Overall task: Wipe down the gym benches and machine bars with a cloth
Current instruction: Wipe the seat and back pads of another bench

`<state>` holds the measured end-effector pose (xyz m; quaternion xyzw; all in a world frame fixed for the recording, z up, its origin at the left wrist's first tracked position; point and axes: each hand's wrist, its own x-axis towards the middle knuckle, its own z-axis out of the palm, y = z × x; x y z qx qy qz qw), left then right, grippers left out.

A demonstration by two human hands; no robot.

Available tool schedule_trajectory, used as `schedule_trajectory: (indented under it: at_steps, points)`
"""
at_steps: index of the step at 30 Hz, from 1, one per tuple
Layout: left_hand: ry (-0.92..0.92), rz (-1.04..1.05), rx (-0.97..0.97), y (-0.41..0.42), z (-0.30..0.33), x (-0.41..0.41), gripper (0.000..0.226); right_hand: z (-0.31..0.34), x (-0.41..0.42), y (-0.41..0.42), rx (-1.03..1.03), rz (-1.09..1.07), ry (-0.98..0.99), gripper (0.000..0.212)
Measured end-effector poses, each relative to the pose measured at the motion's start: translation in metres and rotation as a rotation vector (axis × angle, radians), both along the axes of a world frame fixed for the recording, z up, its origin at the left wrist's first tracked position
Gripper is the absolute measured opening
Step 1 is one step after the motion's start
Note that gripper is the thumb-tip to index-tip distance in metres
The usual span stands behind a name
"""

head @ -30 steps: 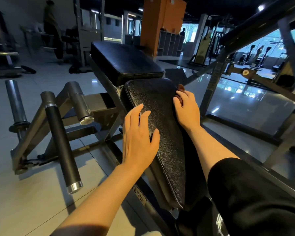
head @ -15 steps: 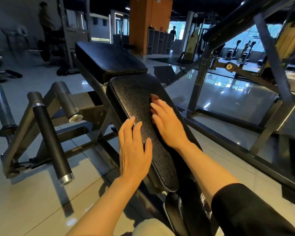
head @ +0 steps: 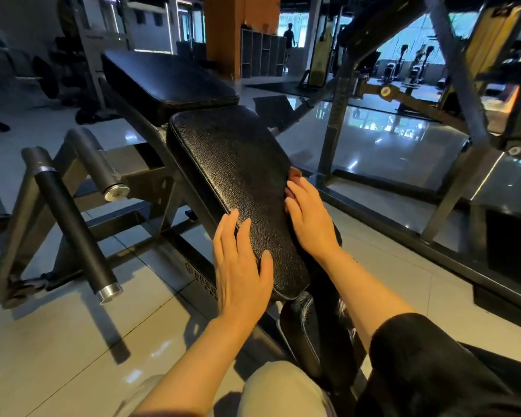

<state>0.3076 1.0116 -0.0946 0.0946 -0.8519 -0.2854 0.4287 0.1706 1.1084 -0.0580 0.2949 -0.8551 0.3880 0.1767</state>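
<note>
Nearby, weight pegs point(head: 97, 167) flank the padded bench point(head: 238, 182)

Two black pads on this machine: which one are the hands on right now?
The nearer, sloping pebbled pad. The left hand lies flat on its left edge; the right hand presses a reddish cloth at its right edge. The flat smoother pad behind it is untouched.

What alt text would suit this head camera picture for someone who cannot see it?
A person's right hand presses a reddish-brown cloth against the right edge of a black textured bench pad, while the left hand rests flat on its left edge. Steel bars stand to the left.
</note>
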Motion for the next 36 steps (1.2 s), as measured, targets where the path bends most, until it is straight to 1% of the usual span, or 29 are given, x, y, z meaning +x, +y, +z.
schedule_trajectory:
  at_steps: [2, 3, 4, 6, 9, 11, 13, 15, 18, 20, 21, 23, 26, 27, 29, 30, 32, 34, 35, 36]
  points:
    - [-0.003, -0.010, -0.015, -0.001, -0.002, 0.003, 0.054, -0.005, -0.004, 0.014, -0.124, -0.182, -0.130, 0.036]
    - [-0.004, -0.010, -0.010, 0.000, -0.003, 0.004, 0.054, -0.005, -0.002, 0.012, -0.140, -0.222, -0.158, 0.034]
    - [-0.005, -0.009, -0.003, 0.000, -0.003, 0.004, 0.054, -0.003, 0.005, 0.008, -0.125, -0.217, -0.148, 0.032]
    - [0.003, -0.005, 0.012, 0.003, -0.002, 0.002, 0.054, 0.004, 0.026, -0.009, -0.072, -0.098, -0.058, 0.033]
    - [0.025, -0.004, 0.073, 0.008, -0.005, 0.000, 0.058, 0.000, 0.060, -0.024, 0.028, 0.157, 0.062, 0.044]
    - [0.033, -0.009, 0.083, 0.010, -0.011, 0.001, 0.059, -0.009, 0.061, -0.018, 0.060, 0.192, 0.059, 0.046]
    - [0.028, -0.029, 0.047, 0.013, -0.018, 0.006, 0.058, -0.014, 0.047, -0.005, 0.047, 0.116, 0.030, 0.045]
    - [0.017, -0.054, 0.038, 0.019, -0.025, 0.012, 0.058, -0.018, 0.027, 0.010, 0.000, -0.011, 0.001, 0.041]
    - [-0.004, -0.088, 0.016, 0.023, -0.035, 0.021, 0.057, -0.023, 0.004, 0.034, -0.054, -0.196, -0.162, 0.032]
    - [-0.026, -0.098, -0.018, 0.022, -0.039, 0.026, 0.059, -0.028, 0.003, 0.039, -0.079, -0.287, -0.258, 0.033]
    - [-0.035, -0.104, -0.030, 0.021, -0.041, 0.028, 0.060, -0.030, 0.009, 0.035, -0.099, -0.320, -0.273, 0.033]
    - [-0.046, -0.118, -0.035, 0.020, -0.041, 0.032, 0.062, -0.034, 0.033, 0.021, -0.123, -0.315, -0.232, 0.033]
    - [-0.072, -0.127, -0.031, 0.021, -0.040, 0.037, 0.068, -0.041, 0.065, 0.014, -0.058, -0.193, -0.120, 0.041]
    - [-0.082, -0.132, -0.033, 0.021, -0.041, 0.038, 0.068, -0.039, 0.064, 0.018, -0.034, -0.167, -0.103, 0.040]
    - [-0.105, -0.162, -0.038, 0.020, -0.044, 0.042, 0.070, -0.035, 0.050, 0.030, -0.015, -0.199, -0.141, 0.031]
    - [-0.119, -0.182, -0.034, 0.019, -0.046, 0.045, 0.070, -0.032, 0.043, 0.034, -0.030, -0.250, -0.207, 0.031]
    - [-0.131, -0.215, -0.020, 0.016, -0.050, 0.053, 0.070, -0.030, 0.037, 0.037, -0.039, -0.353, -0.293, 0.040]
    - [-0.142, -0.239, -0.011, 0.013, -0.053, 0.058, 0.070, -0.030, 0.050, 0.026, -0.032, -0.406, -0.329, 0.042]
    - [-0.152, -0.248, -0.013, 0.011, -0.054, 0.060, 0.070, -0.031, 0.061, 0.020, -0.022, -0.418, -0.321, 0.041]
    - [-0.160, -0.255, -0.019, 0.009, -0.054, 0.060, 0.069, -0.030, 0.075, 0.014, -0.002, -0.387, -0.278, 0.039]
